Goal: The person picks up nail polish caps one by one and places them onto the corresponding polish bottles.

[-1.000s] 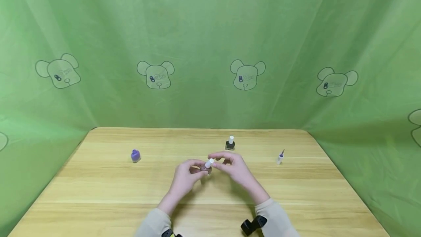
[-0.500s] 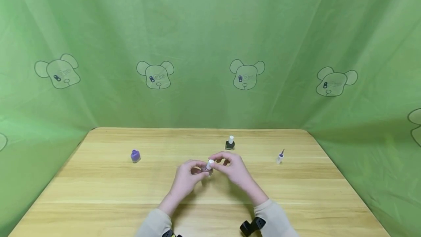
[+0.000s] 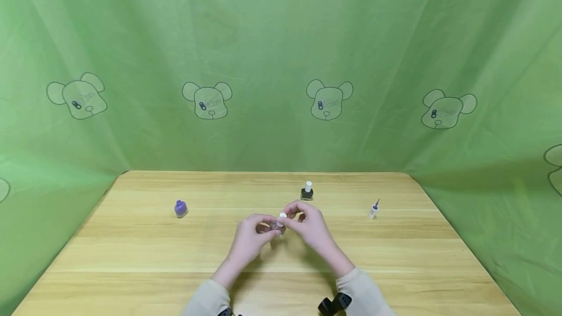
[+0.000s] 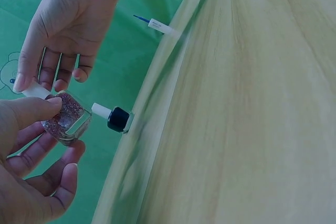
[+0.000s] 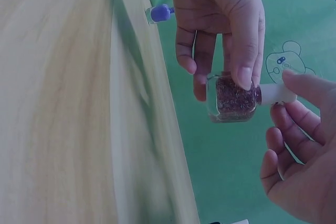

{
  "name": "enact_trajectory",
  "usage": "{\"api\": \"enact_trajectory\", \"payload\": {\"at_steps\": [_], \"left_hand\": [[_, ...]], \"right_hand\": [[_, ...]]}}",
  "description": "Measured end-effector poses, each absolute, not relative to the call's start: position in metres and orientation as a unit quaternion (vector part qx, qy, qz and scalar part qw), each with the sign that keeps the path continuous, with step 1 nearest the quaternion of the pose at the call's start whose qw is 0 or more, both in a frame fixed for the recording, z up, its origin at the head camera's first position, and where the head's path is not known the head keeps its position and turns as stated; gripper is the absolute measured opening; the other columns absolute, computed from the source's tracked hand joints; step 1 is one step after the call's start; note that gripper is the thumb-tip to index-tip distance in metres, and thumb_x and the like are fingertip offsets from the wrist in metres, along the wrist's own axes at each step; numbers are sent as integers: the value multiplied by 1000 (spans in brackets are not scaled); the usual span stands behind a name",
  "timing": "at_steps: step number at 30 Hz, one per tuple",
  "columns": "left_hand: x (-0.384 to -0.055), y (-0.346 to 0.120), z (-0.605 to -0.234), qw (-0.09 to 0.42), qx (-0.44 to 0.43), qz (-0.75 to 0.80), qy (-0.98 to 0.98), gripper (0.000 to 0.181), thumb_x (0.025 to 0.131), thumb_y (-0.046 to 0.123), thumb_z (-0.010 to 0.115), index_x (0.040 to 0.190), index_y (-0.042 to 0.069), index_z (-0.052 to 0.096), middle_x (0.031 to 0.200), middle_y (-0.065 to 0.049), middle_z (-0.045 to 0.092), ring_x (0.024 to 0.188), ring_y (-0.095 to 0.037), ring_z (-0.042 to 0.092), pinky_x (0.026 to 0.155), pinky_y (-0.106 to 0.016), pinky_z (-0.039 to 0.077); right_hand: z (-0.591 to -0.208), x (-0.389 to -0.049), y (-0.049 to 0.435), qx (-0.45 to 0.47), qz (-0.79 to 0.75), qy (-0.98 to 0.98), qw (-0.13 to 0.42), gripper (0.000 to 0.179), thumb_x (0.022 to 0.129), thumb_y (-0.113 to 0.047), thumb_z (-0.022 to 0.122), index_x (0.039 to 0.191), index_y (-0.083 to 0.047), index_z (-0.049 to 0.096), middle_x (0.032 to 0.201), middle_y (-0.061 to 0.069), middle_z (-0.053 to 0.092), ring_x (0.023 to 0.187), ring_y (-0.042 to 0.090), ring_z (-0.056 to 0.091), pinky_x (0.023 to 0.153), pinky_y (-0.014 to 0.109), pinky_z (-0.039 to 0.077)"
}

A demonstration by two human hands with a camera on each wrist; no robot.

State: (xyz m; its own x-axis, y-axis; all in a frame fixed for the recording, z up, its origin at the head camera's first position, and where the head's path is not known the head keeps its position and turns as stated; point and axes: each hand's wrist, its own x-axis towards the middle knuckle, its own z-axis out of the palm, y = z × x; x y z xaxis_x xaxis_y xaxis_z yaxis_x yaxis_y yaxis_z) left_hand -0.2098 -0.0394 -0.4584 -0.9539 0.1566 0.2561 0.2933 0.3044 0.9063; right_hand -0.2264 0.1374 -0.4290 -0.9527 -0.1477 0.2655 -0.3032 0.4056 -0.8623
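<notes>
Between my two hands is a square glass nail polish bottle (image 5: 233,100) with dark red glitter inside. My left hand (image 3: 249,238) pinches the glass body between thumb and fingers. The thumb and forefinger of my right hand (image 3: 311,224) grip its white cap (image 5: 275,94), which sits at the bottle's neck. In the left wrist view the bottle (image 4: 68,119) leans, its cap pointing toward the right hand. The other fingers of the right hand curl loosely below the cap.
A black nail polish bottle (image 3: 307,192) with a white cap stands behind the hands. To the left is an uncapped purple nail polish bottle (image 3: 181,208). On the right a white cap (image 3: 373,212) stands with its purple brush pointing up. All rest on the wooden table (image 3: 145,252).
The white cap has turned from tilted to more upright, and my right fingers have shifted round it. Both hands and the bottle have moved very slightly right.
</notes>
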Motion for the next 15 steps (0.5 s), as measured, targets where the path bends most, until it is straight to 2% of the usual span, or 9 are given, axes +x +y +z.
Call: {"api": "enact_trajectory", "payload": {"at_steps": [8,11,15], "left_hand": [[-212,-42,-460,48,-133,-582,-801,27,81,18,77,105,6,72,103,-11,71,82,-17,71,74,-19,57],[-212,-43,-460,45,-134,-584,-800,28,81,18,77,106,7,72,104,-11,71,83,-17,71,75,-20,57],[-212,-43,-460,44,-137,-585,-798,28,81,17,77,107,7,72,104,-11,71,85,-17,71,76,-20,57]], "right_hand": [[-431,-231,146,195,520,-831,42,35,89,-27,70,121,-13,65,116,4,70,96,11,58,80,22,47],[-432,-233,150,221,513,-829,27,39,89,-26,69,126,-15,63,122,2,69,103,13,59,83,24,47],[-431,-233,152,244,504,-829,16,36,89,-26,70,124,-16,66,123,1,69,110,21,60,85,27,48]]}}
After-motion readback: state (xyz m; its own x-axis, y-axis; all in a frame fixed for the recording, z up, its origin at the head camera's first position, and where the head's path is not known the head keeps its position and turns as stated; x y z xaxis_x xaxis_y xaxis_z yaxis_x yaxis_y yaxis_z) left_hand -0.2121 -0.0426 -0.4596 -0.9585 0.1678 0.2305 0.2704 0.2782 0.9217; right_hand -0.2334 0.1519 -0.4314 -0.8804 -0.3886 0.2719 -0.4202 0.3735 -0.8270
